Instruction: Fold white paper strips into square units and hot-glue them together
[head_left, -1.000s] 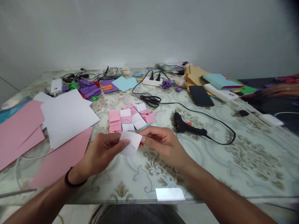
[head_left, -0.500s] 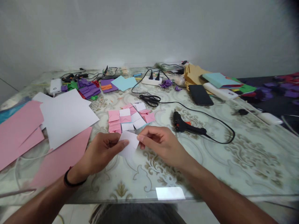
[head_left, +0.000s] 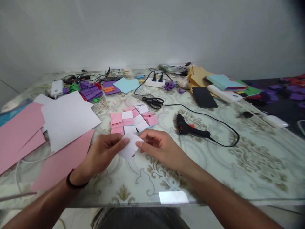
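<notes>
The grip of the left hand (head_left: 101,156) is clamped on a small white paper (head_left: 130,147), thumb on top, and the right hand (head_left: 160,146) pinches the same paper by its right edge. From where I stand it's held just over the counter (head_left: 228,171), on the near side of the pink and white folded pieces (head_left: 128,121); whether its lower corner touches down, I can't tell. If the two pinches pull unevenly, I'd expect a thin piece like that to crease askew, or to tear at what looks like a little nick on its lower right edge. Those folded pieces lie loose just beyond the fingertips, so a careless knuckle could scatter them. Off to the right lies a glue gun (head_left: 192,128); a wide swing of that arm might snag its cord (head_left: 225,146) and drag it around.
</notes>
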Available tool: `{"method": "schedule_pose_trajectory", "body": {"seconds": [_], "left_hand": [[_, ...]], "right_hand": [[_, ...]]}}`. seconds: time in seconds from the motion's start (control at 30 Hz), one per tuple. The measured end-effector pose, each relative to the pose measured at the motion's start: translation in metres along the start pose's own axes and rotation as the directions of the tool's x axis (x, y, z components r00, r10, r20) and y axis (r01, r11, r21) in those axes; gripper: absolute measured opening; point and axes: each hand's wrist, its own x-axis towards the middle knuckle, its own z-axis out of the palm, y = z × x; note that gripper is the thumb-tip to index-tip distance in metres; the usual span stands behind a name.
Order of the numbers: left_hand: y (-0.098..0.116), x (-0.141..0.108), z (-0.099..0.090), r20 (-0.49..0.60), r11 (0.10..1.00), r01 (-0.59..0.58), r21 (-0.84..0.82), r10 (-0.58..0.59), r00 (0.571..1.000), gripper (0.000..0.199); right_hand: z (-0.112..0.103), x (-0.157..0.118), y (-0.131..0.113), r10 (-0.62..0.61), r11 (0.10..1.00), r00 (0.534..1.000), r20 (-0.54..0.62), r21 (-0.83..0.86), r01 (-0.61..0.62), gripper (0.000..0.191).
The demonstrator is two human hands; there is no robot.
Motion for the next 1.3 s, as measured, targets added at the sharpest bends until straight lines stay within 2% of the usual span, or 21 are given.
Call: {"method": "schedule_pose_trajectory", "body": {"seconds": [0.2,0.3,0.43,0.7,0.9,1.1,1.3], "left_hand": [[-0.004,-0.001,0.002,0.047,0.992,-0.06,0.112,0.055,0.997,0.048],[-0.001,-0.003,0.003,0.051,0.986,-0.084,0.143,0.077,0.996,0.051],[0.002,-0.003,0.003,0.064,0.987,-0.084,0.137,0.076,0.995,0.052],[0.0,-0.001,0.005,0.112,0.979,-0.136,0.154,0.12,0.986,0.049],[-0.001,-0.003,0.005,0.146,0.981,-0.128,0.148,0.107,0.983,0.051],[-0.002,-0.002,0.003,-0.005,0.982,-0.135,0.128,0.137,0.991,0.051],[-0.003,0.0,0.001,0.01,0.975,-0.176,0.134,0.176,0.984,0.03]], "right_hand": [[0.003,-0.001,0.002,-0.071,0.997,0.996,-0.058,0.021,0.073,0.023],[0.005,-0.003,0.002,-0.116,0.993,0.992,-0.047,0.012,0.117,0.02],[0.008,-0.002,0.002,-0.115,0.993,0.993,-0.014,0.014,0.115,0.016],[0.008,-0.001,0.006,-0.136,0.991,0.991,-0.01,-0.014,0.136,0.016],[0.011,-0.003,0.006,-0.152,0.987,0.988,-0.014,-0.048,0.151,0.017],[0.008,0.0,0.005,-0.156,0.988,0.986,-0.053,-0.013,0.155,0.015],[0.006,0.001,0.006,-0.177,0.974,0.984,0.022,-0.137,0.178,0.013]]}}
